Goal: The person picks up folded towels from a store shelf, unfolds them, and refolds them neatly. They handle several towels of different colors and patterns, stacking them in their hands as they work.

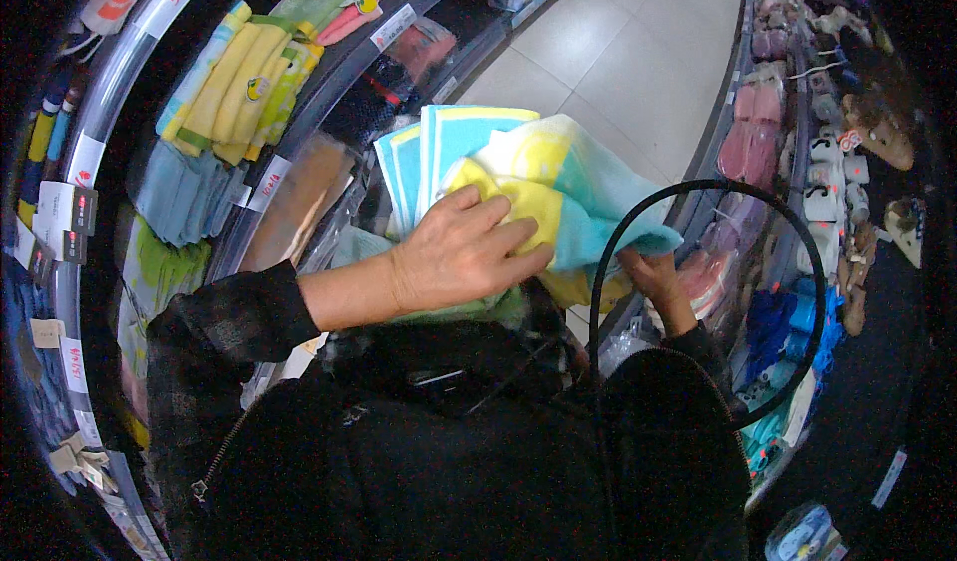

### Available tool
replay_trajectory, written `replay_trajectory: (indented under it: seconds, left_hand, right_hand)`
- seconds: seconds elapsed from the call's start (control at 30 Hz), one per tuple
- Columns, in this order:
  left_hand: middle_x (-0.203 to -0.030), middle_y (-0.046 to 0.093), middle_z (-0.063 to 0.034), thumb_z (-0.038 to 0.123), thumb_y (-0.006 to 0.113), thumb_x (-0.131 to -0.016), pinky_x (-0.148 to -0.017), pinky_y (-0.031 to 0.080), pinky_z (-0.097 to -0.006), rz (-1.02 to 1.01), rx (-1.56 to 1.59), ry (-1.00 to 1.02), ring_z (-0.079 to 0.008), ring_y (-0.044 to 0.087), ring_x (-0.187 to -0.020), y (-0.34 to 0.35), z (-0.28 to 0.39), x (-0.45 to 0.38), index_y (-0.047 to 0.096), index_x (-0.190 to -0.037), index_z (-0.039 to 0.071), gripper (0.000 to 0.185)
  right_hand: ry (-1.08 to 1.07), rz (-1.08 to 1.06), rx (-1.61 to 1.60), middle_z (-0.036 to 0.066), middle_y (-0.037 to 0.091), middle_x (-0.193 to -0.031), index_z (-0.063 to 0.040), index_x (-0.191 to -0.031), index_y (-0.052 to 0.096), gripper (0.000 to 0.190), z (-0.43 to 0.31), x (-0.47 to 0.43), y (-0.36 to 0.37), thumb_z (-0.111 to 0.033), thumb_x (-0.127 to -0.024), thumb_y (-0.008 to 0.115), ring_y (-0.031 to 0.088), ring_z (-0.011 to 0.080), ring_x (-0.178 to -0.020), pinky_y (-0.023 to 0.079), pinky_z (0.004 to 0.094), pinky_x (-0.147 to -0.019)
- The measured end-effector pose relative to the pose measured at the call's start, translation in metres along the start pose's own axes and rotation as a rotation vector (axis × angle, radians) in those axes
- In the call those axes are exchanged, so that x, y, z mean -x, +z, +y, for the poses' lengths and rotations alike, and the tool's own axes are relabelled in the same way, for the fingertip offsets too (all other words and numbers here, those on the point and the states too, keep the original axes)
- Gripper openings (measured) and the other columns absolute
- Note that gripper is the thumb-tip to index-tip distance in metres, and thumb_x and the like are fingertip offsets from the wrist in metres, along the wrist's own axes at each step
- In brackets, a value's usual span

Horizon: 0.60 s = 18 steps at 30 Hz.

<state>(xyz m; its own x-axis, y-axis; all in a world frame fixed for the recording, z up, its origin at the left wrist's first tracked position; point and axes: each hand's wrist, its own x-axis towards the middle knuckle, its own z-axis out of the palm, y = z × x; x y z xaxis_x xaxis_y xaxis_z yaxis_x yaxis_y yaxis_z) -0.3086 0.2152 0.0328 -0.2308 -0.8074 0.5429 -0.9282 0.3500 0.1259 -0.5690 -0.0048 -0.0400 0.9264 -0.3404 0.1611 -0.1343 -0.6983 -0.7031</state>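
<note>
My left hand (467, 250) grips a bunched fold of a yellow, white and turquoise towel (598, 179) in front of my body. My right hand (654, 280) holds the same towel by its turquoise edge at the right; the cloth hides part of its fingers. Just beyond my left hand, folded turquoise towels (456, 142) with white and yellow borders stand fanned out. Green cloth (478, 308) shows beneath my left wrist. A black cable (684, 185) loops in front of my right hand and crosses part of the towel.
Shelving on the left carries yellow folded towels (235, 90), blue-grey towels (187, 187) and price tags (269, 183). Pink slippers (748, 142) and other packed goods line the right shelf. Between them runs a tiled floor (583, 52). My black jacket (463, 471) fills the bottom.
</note>
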Motion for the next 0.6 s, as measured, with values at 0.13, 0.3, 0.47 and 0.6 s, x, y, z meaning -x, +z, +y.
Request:
replay_trajectory:
  seconds: [0.13,0.3,0.47,0.6]
  left_hand:
    - [-0.094,0.068,-0.0025,0.024,0.067,-0.083,-0.063,0.045,-0.0364,-0.252,0.149,-0.076,-0.0216,0.061,-0.077,-0.014,-0.015,-0.022,0.071,-0.103,0.017,0.021]
    - [-0.099,0.067,-0.0139,0.018,0.068,-0.087,-0.091,0.049,-0.0458,-0.445,0.449,-0.475,-0.0381,0.063,-0.100,-0.002,-0.080,-0.066,0.053,-0.134,0.014,0.049]
    - [-0.113,0.065,-0.0168,0.019,0.081,-0.072,-0.087,0.050,-0.0397,-0.669,0.733,-0.037,-0.0283,0.063,-0.107,0.028,-0.117,-0.095,0.061,-0.121,0.004,0.055]
    - [-0.097,0.066,-0.0140,0.020,0.080,-0.074,-0.079,0.049,-0.0373,-0.897,0.733,-0.283,-0.0253,0.063,-0.095,0.029,-0.126,-0.100,0.066,-0.096,0.001,0.032]
  right_hand:
    - [-0.024,0.059,0.033,0.009,0.070,-0.080,-0.006,-0.093,0.069,0.012,0.001,0.004,-0.001,-0.012,-0.084,0.074,0.068,0.0263,-0.068,0.054,0.0366,-0.065]
    - [-0.453,0.118,0.523,0.010,0.070,-0.082,-0.008,-0.091,0.068,0.012,-0.003,0.001,-0.003,-0.012,-0.082,0.074,0.068,0.0301,-0.072,0.053,0.0406,-0.064]
    - [-0.246,0.042,0.194,0.011,0.069,-0.084,-0.009,-0.092,0.068,0.014,-0.009,-0.004,-0.006,-0.015,-0.080,0.074,0.067,0.0344,-0.074,0.052,0.0413,-0.064]
    - [-0.282,0.056,0.321,0.011,0.069,-0.084,-0.009,-0.091,0.068,0.014,-0.006,0.003,-0.006,-0.015,-0.080,0.074,0.067,0.0345,-0.074,0.052,0.0414,-0.064]
